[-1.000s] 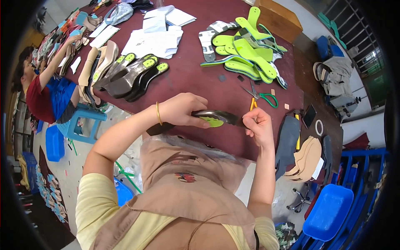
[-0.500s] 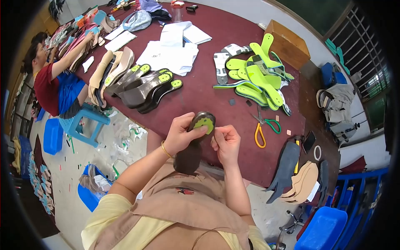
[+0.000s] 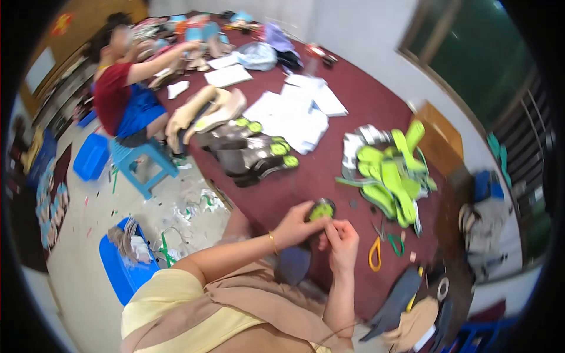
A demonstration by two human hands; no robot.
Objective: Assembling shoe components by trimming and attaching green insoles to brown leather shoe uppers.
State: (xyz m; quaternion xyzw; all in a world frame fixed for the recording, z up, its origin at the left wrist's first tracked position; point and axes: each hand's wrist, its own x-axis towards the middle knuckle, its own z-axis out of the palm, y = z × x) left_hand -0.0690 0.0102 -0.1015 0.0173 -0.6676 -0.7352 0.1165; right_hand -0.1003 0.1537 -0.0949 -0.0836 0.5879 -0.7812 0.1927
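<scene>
My left hand (image 3: 299, 226) is closed round a dark shoe sole (image 3: 292, 265), with the thumb pressed by its heel end. A lime-green patch (image 3: 321, 212) covers that heel. Close against the heel's right edge, my right hand (image 3: 341, 240) has thumb and forefinger pinched together; whatever is between them is too small and blurred to make out. Beyond my hands lies a group of dark glossy wedge soles (image 3: 238, 154) with lime-green heel patches. To the right is a heap of lime-green insoles (image 3: 385, 170). Scissors (image 3: 375, 254) with one yellow and one green handle lie right of my right hand.
White paper sheets (image 3: 294, 115) lie mid-table, beige soles (image 3: 206, 109) left of them. A wooden box (image 3: 440, 132) stands at the right edge. Beige cut pieces (image 3: 415, 323) lie near right. A co-worker (image 3: 115, 94) sits at the left; a blue basin (image 3: 120, 267) is on the floor.
The view has swung, so the table and its things sit farther right and lower, somewhat blurred. Both hands stay together at the sole's heel, the right still pinching by its edge.
</scene>
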